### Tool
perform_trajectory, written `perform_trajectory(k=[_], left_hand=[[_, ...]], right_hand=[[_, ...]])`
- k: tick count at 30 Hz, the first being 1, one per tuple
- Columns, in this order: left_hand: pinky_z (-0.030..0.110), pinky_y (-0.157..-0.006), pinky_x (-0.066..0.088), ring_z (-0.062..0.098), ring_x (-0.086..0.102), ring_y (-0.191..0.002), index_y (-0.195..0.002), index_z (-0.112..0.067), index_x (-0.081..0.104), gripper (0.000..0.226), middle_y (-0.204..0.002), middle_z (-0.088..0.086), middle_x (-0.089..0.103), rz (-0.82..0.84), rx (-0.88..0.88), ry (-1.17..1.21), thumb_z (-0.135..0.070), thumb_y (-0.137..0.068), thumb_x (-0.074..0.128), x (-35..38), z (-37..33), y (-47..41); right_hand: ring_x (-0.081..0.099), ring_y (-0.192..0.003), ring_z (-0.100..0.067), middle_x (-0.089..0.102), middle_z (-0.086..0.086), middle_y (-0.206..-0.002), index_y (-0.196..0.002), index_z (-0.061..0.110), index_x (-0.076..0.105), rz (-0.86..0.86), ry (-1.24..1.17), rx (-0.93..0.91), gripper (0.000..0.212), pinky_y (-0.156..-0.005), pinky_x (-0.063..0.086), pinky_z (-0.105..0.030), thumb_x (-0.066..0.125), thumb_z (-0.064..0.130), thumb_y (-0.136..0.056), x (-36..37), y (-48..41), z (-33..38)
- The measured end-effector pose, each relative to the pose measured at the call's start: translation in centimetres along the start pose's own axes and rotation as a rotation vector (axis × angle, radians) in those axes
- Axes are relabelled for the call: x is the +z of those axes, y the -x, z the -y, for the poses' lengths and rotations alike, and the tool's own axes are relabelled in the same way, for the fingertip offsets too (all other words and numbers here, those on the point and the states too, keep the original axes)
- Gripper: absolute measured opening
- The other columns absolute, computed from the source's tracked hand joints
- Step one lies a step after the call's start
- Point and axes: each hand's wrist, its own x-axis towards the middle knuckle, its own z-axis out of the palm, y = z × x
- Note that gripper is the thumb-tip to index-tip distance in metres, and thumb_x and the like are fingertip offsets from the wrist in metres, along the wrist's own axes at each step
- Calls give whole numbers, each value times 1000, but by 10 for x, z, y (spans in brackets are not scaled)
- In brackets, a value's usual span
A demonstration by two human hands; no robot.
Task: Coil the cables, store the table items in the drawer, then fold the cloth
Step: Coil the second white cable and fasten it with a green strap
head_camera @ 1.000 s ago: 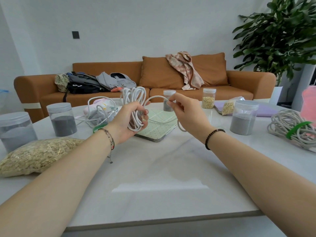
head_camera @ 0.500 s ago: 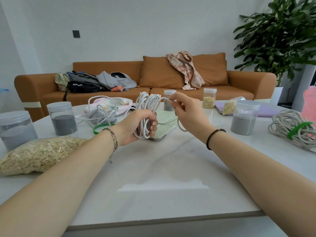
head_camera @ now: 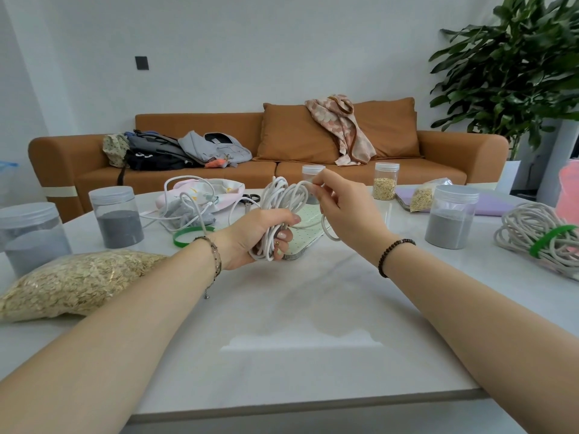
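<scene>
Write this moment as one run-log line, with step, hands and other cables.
step: coiling cable | left hand: grips white cable coil | right hand: pinches loose loop | tied cable bundle: lies on table

I'm counting five lidded jars on the table: four grey-powder jars and one oat jar. I'm also seeing two bags of oats, three white cable bundles, two green bands, one pair of scissors and two hands.

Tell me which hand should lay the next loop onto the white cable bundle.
Right. The right hand pinches the loose strand just above the white cable bundle, so it can probably guide it round. The left hand grips the bundle and would have to let go.
</scene>
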Motion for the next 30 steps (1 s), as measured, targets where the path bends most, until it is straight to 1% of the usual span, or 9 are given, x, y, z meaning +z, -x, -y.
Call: perform_trajectory(k=[3,7,10,14,17,20,23,27,30], left_hand=[[20,-45,32,11,34,-48,-72,-20,41,27,-57,-2,36,-26,52,9,-17,-98,50,-1,0,0],[20,-46,39,10,37,-48,-72,-18,43,25,-56,-1,39,-73,145,151,-15,-97,48,-3,-3,1],[17,-45,42,7,40,-46,-70,-18,45,25,-56,-3,41,-135,261,408,-12,-94,50,-9,-8,2],[16,-45,45,5,43,-47,-62,-16,50,27,-56,-5,44,-223,430,859,-9,-89,54,-22,-18,4],[17,-45,44,6,44,-47,-62,-15,50,27,-55,-5,46,-292,485,971,-10,-89,53,-28,-22,5],[18,-45,44,7,44,-48,-65,-15,51,24,-56,-4,46,-328,495,954,-10,-89,54,-29,-22,5],[17,-46,42,6,40,-48,-68,-16,49,24,-56,-4,43,-247,482,805,-10,-90,52,-23,-23,5],[18,-44,36,9,34,-46,-68,-19,48,29,-52,-3,37,-121,458,364,-9,-95,46,-5,-19,9],[19,-43,31,9,30,-46,-59,-19,46,38,-52,-2,32,-41,424,294,-10,-96,42,3,-18,12]], right_hand=[[49,-54,-20,57,-3,-62,-88,18,56,16,23,16,26,-53,41,-39,49,36,-104,2,0,0],[47,-54,-15,54,4,-61,-86,22,56,42,76,52,12,-53,40,-36,53,23,-98,4,1,-3],[54,-59,-13,56,10,-63,-91,22,62,86,49,82,7,-57,46,-33,56,17,-93,3,1,-3],[56,-55,-6,62,11,-69,-93,26,60,188,-47,101,13,-57,49,-27,59,13,-91,6,1,-3],[53,-64,-6,62,16,-82,-108,27,63,289,43,81,23,-64,51,-30,59,14,-89,10,2,-7],[50,-74,-1,64,11,-90,-118,26,64,394,107,146,33,-65,42,-20,59,12,-89,11,3,-14],[53,-81,-5,63,8,-100,-122,24,62,456,143,205,36,-68,41,-17,58,8,-90,11,4,-19],[55,-102,-10,61,8,-107,-122,22,65,333,57,150,26,-91,47,-26,57,16,-98,13,2,-11],[59,-107,-9,67,6,-109,-119,22,67,301,-58,157,22,-96,46,-27,58,27,-99,14,2,-2]])
